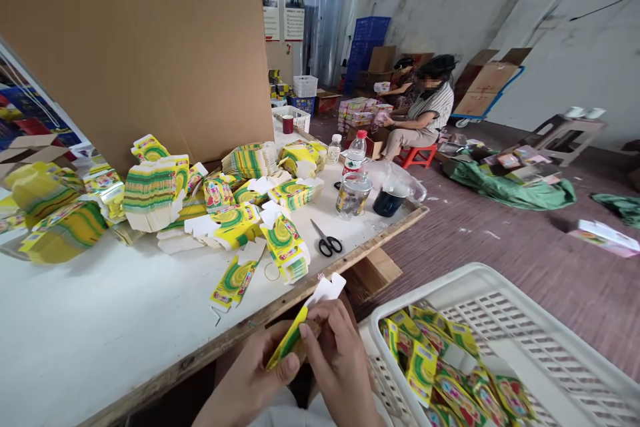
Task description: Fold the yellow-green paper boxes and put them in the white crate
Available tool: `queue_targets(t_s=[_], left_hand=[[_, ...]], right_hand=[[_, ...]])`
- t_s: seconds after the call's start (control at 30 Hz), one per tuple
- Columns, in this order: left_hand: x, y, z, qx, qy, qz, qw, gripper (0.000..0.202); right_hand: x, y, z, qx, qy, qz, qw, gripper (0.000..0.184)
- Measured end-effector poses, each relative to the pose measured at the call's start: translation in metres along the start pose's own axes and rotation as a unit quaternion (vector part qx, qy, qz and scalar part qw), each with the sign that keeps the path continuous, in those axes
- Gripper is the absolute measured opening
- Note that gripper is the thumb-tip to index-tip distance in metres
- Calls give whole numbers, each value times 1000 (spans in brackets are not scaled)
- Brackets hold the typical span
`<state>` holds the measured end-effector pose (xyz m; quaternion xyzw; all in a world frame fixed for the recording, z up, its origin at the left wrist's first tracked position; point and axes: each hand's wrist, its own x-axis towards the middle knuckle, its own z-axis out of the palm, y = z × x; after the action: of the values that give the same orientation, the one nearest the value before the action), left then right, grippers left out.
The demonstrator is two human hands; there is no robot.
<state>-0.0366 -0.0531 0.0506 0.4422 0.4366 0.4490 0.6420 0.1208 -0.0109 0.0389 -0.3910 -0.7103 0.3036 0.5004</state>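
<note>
Both my hands hold one flat yellow-and-green carton blank (300,320) with white flaps, just below the table's front edge. My left hand (255,373) grips its lower end, thumb on the printed face. My right hand (340,353) is closed round its upper side. Stacks and loose piles of the same blanks (235,207) lie across the white table (100,320). A white plastic crate (500,307) at my right holds several folded cartons (450,373).
Black scissors (327,240), a jar (353,193), a water bottle (356,152) and a dark cup (390,200) sit near the table's right end. A cardboard sheet (150,47) stands behind the piles. A seated person (425,113) works among boxes at the back.
</note>
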Motion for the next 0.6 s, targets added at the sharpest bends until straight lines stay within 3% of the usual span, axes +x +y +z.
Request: queue_targets(t_s=[0.17,0.3,0.43,0.6], left_hand=[[3,-9,3,-204,-22,-64,977,44],[8,-16,9,-267,-38,-57,961,40],[14,-21,9,-254,40,-40,966,36],[17,-22,3,-202,153,-9,967,33]], right_hand=[[-2,0,0,5,-24,2,1000,7],[-3,-3,-2,16,-35,9,999,12],[-4,-2,-4,21,-28,-1,999,15],[-4,9,-2,-17,32,28,999,38]])
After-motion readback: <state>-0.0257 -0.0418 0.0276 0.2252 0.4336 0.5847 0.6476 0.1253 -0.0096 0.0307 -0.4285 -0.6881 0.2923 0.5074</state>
